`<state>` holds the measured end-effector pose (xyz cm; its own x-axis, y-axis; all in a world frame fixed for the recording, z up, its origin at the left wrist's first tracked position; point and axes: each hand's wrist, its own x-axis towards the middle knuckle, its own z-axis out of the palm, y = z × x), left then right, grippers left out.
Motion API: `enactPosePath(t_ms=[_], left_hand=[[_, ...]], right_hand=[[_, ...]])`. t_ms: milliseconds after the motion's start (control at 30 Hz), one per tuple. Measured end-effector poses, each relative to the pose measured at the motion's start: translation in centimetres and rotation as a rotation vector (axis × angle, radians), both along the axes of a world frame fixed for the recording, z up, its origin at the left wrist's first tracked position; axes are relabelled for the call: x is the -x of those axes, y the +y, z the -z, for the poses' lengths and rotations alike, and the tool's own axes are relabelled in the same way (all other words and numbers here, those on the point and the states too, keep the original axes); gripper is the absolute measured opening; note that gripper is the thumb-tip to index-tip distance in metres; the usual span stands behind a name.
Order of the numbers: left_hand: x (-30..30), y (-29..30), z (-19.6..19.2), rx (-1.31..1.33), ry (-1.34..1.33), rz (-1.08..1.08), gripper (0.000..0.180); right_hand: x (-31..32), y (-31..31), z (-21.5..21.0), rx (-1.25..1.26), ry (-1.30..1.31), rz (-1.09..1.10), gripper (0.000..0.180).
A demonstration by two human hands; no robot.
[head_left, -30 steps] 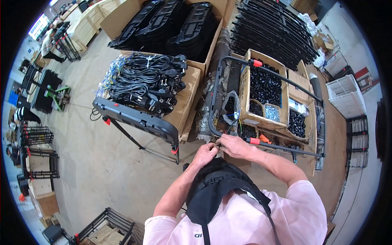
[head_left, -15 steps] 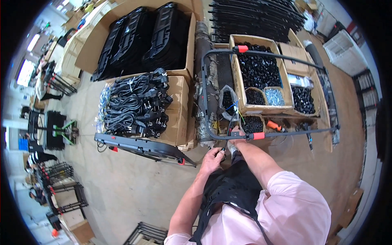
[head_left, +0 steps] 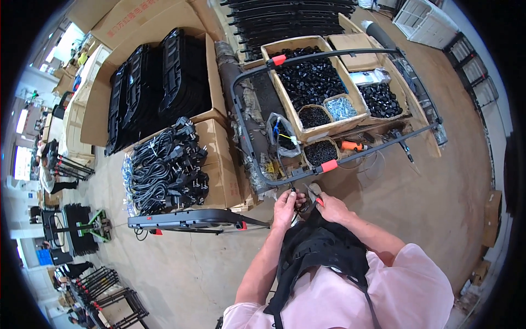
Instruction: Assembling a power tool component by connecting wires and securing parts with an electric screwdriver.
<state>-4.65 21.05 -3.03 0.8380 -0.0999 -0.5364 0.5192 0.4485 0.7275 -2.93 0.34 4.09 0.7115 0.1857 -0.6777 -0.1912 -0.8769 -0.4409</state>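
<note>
Cable: the black cable (head_left: 292,188) is at the left hand, just below the near left corner of the frame; it runs up over the frame's bar toward blue and yellow wire ends (head_left: 278,130).
Left hand: the left hand (head_left: 286,207) has thumb and fingers pinched narrow around the cable.
Right hand: the right hand (head_left: 332,209) is closed around a small red tool (head_left: 320,202), just beside the left hand; the tool's working end is too small to make out.
Frame: a black tube frame (head_left: 300,176) with red sleeves (head_left: 329,166) lies over the boxes, its near bar just beyond the hands.
Plastic bag: a clear plastic bag (head_left: 282,137) of dark parts sits inside the frame's outline, under the wire ends.
Small parts: a box of black screws (head_left: 321,153) is beside an orange tool (head_left: 352,146); behind them, a large open box (head_left: 335,128) holds black pieces and silver screws (head_left: 340,108).
Left side: bundled power cords (head_left: 164,164) lie on a carton (head_left: 223,164), with a long black panel (head_left: 186,218) in front.
Behind: an open carton (head_left: 217,77) holds stacked black shells (head_left: 172,71).
Clothing: a black apron (head_left: 323,247) over a pale pink shirt (head_left: 329,296).
</note>
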Motion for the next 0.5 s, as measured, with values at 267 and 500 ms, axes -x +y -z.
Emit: enactPosePath(t_ms=[267, 500], left_hand=[[-0.3, -1.1, -0.2, -0.068, 0.021, -0.056, 0.028], [-0.2, -2.8, -1.4, -0.335, 0.008, -0.121, 0.029]], right_hand=[[0.8, 0.2, 1.1, -0.134, -0.262, -0.072, 0.07], [-1.3, -0.3, -1.8, -0.148, -0.092, -0.131, 0.08]])
